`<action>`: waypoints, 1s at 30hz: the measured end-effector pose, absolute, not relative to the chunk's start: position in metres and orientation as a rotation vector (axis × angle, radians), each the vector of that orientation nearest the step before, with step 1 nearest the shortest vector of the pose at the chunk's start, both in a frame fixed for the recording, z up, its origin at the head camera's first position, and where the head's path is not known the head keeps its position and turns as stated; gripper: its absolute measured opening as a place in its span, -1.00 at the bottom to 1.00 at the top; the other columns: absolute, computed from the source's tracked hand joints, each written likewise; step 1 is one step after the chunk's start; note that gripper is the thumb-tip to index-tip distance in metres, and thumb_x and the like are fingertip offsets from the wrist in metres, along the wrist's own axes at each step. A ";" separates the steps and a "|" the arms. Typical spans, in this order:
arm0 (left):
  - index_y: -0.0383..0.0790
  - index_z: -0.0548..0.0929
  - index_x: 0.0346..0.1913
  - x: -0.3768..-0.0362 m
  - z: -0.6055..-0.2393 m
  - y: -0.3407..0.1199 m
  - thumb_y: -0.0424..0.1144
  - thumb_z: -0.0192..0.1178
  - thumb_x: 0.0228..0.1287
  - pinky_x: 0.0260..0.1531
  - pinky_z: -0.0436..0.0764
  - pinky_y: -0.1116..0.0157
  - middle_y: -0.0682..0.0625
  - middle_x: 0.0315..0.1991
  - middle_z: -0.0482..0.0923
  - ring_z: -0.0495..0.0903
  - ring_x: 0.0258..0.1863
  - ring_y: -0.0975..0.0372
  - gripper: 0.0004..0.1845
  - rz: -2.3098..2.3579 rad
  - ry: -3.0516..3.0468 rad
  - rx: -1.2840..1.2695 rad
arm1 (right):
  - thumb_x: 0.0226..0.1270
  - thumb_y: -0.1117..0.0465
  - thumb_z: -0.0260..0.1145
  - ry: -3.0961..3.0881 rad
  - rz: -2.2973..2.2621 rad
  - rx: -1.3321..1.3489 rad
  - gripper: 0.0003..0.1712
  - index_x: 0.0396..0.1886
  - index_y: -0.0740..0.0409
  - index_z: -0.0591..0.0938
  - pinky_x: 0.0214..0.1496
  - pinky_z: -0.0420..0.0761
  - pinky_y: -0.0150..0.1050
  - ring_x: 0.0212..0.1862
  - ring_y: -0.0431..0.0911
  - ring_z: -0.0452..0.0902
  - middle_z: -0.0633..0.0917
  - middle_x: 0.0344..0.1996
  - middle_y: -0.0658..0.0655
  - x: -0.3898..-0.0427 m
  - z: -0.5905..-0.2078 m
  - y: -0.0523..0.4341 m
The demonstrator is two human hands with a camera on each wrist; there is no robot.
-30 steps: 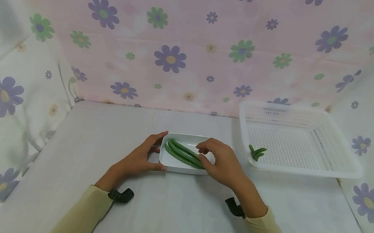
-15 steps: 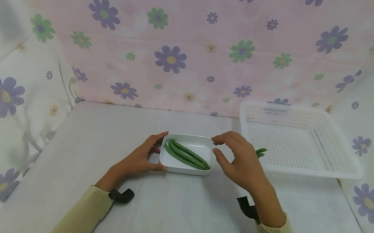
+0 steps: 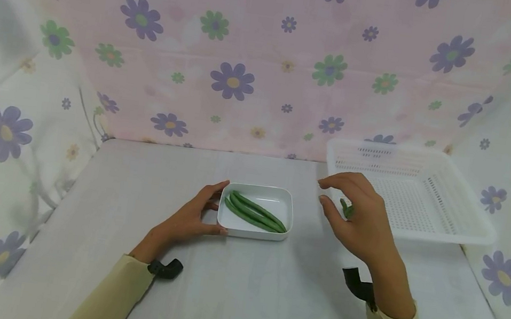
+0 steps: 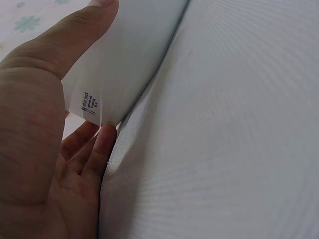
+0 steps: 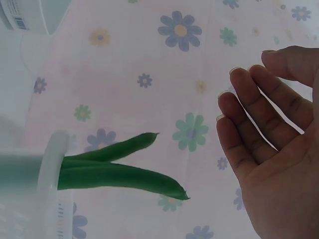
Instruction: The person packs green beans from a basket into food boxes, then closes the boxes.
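Observation:
A small white rectangular dish (image 3: pixel 252 234) stands mid-table with several green beans (image 3: pixel 253 214) lying side by side in it. My left hand (image 3: pixel 184 220) holds the dish at its left end, thumb along the front wall and fingers at the far side. In the left wrist view, small dark print shows on the dish's wall (image 4: pixel 127 45). My right hand (image 3: pixel 365 222) is in the air to the right of the dish, fingers loosely bent and nothing between them. Close to it, a few more green beans (image 5: pixel 124 177) stick up over the rim of a white basket (image 3: pixel 443 206).
The perforated basket stands at the back right of the white-covered table (image 3: pixel 237 297). A flowered cloth (image 3: pixel 270 48) hangs behind the table and along both sides. A black wrist mount (image 3: pixel 357 286) is on each forearm.
My right hand has drawn back from over the dish, moving right and toward the basket, and the beans in the dish are uncovered. My left hand and the dish stay where they were.

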State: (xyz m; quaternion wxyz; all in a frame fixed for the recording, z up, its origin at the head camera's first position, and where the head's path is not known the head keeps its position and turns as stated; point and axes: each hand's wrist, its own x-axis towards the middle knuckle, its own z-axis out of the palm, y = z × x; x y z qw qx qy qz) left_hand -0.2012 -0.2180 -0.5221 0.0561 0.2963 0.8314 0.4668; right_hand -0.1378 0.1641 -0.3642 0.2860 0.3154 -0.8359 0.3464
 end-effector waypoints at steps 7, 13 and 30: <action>-0.01 -0.01 0.75 -0.201 -0.522 -0.217 -0.06 0.67 0.12 0.37 0.56 0.13 0.03 0.56 0.24 0.33 0.51 0.19 0.28 1.416 2.519 0.890 | 0.33 0.52 0.39 -2.178 0.993 0.803 -0.67 0.06 0.26 0.76 0.21 0.50 -0.46 0.11 -0.04 0.63 0.77 -0.03 0.09 -0.140 -0.359 0.183; 0.00 -0.01 0.75 -0.201 -0.521 -0.217 -0.07 0.67 0.12 0.37 0.56 0.14 0.01 0.56 0.24 0.33 0.52 0.17 0.29 1.416 2.519 0.894 | 0.46 0.54 0.12 -2.131 1.049 0.781 -0.64 0.04 0.31 0.76 0.15 0.51 -0.42 0.06 -0.12 0.62 0.78 -0.08 0.16 -0.144 -0.360 0.199; 0.06 0.01 0.74 -0.201 -0.523 -0.218 -0.03 0.68 0.10 0.36 0.57 0.10 0.03 0.55 0.25 0.34 0.51 0.16 0.28 1.437 2.512 0.898 | 0.43 0.70 0.06 -2.285 1.127 0.703 -0.54 0.11 0.35 0.72 0.15 0.56 -0.56 0.00 -0.26 0.67 0.75 -0.06 0.23 -0.166 -0.385 0.244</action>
